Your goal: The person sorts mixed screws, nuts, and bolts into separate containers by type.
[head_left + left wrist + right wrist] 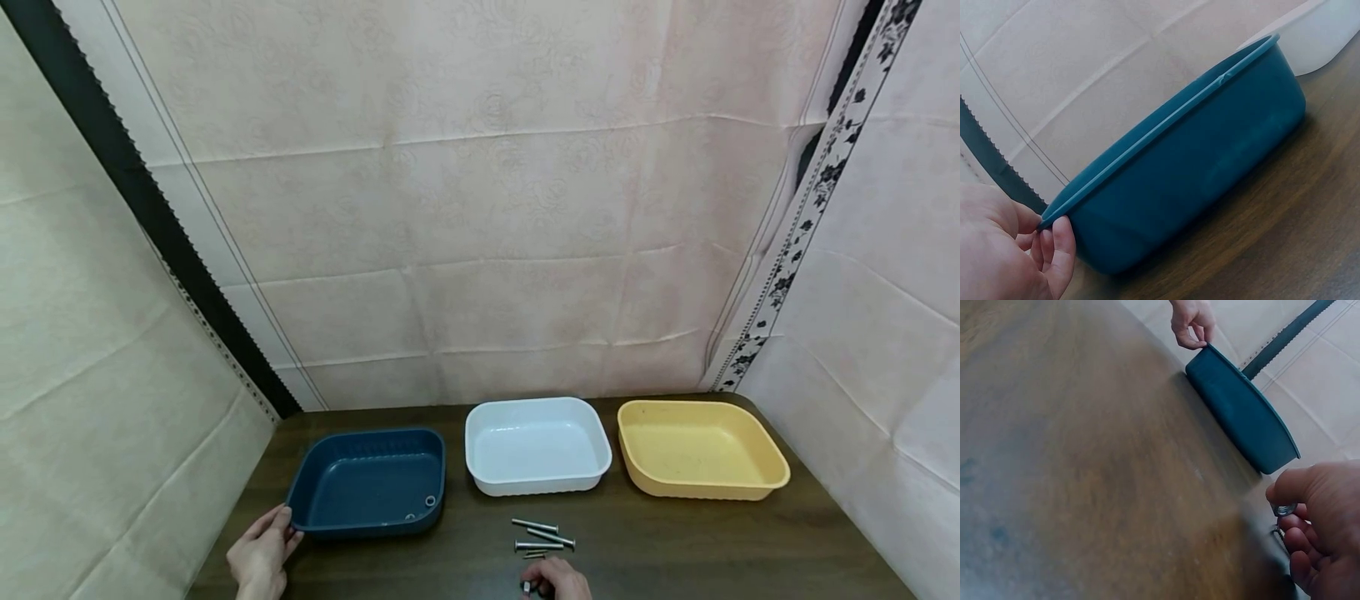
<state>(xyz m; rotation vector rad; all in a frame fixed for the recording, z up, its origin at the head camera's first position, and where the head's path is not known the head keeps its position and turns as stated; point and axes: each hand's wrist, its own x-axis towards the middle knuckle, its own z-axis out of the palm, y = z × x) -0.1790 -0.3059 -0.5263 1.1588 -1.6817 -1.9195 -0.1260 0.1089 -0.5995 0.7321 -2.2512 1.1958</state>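
My left hand [260,553] pinches the front left corner of the blue tray [360,530] by its rim, thumb and fingers on either side in the left wrist view. Two small metal nuts [430,501] lie in that tray near its front right corner. Low in the head view, my right hand [558,578] grips a small metal nut [1284,510] between thumb and curled fingers. More metal shows among the lower fingers, partly hidden. Just beyond this hand, several metal bolts [538,547] lie loosely side by side on the brown table [420,571].
A white tray [538,486] stands at the back middle, right of the blue one. The yellow tray [705,488] is farther right. Pale cloth [487,250] hangs behind the table and along both sides.
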